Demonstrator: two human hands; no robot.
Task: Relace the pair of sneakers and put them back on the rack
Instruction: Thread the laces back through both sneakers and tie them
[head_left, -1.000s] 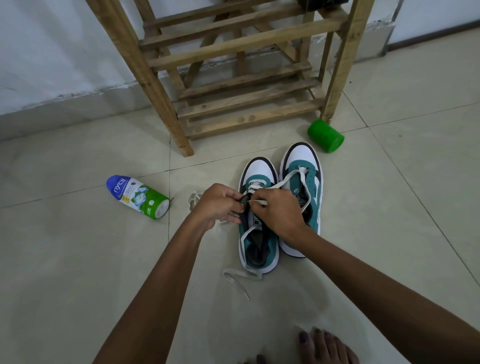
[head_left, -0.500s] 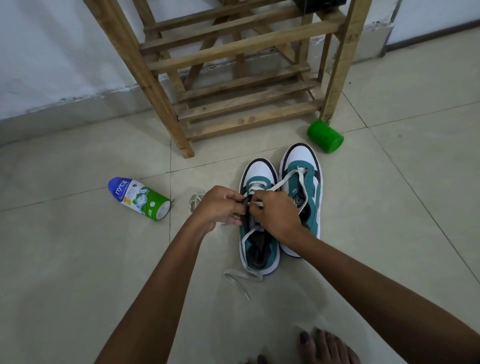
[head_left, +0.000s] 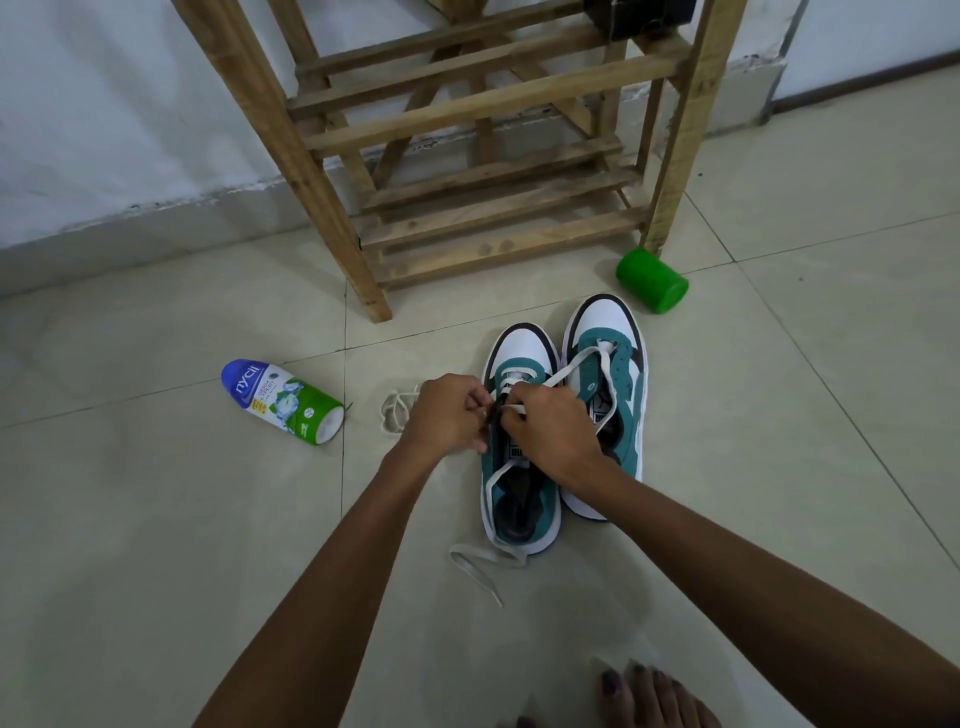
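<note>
Here, both hands lace the left sneaker on the floor, just short of the rack.

The left hand (head_left: 451, 413) pinches the shoe's (head_left: 519, 457) eyelet edge, likely to steady it, while the right hand (head_left: 550, 431) pinches the flat white lace (head_left: 514, 411) and feeds it across. The second sneaker (head_left: 608, 384) touches it at 3 o'clock, toes toward the slatted wooden rack (head_left: 467, 109) at 12, probably for a short lift later. Smooth teal-and-white uppers with rubbery soles; limp lace ends trail at 6 and 9. A glossy bottle (head_left: 283, 401) lies at 9, a green plastic cup (head_left: 652, 280) at 1, both on pale tile.
</note>
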